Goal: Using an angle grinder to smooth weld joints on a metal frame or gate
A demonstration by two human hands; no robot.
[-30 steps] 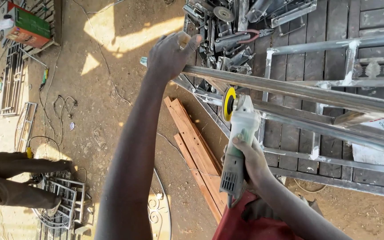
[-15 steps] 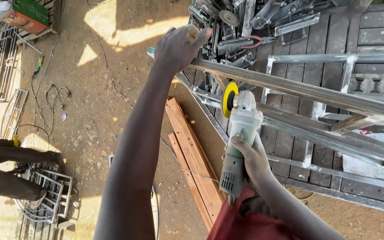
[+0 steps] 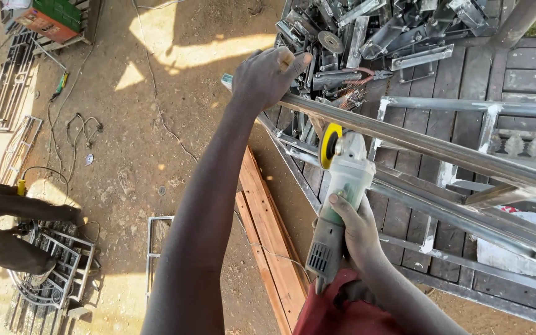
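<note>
Angle grinder (image 3: 336, 211): you hold it in your right hand (image 3: 358, 232), fingers wrapped tight around its grey-green body at the centre of the frame, and its yellow-backed disc (image 3: 329, 144) sits right against the long steel tube (image 3: 429, 146) that runs from upper centre down toward the right edge. Your left hand (image 3: 267, 77) is closed over the near end of that same tube, just above and to the left of the disc, with the thumb lying along the top.

That closeness is the first risk: if the disc bites and kicks along the tube, it travels toward your bare left fingers. One hand on the grinder gives little resistance to such a kick. I cannot tell whether a guard covers the disc on your side; from this angle it looks bare.

A few orange sparks (image 3: 352, 96) show near the heap of metal offcuts (image 3: 367, 37) in the upper centre, and both forearms are uncovered, so burns are likely. The red cloth (image 3: 336, 307) at the bottom centre hangs just under the grinder's tail and could catch hot grit.

The power cord (image 3: 262, 245) trails left over the wooden planks (image 3: 268, 229); a snag there could jerk the tool sideways. Another person's legs (image 3: 13, 229) stand at the left edge, well apart from the disc.
</note>
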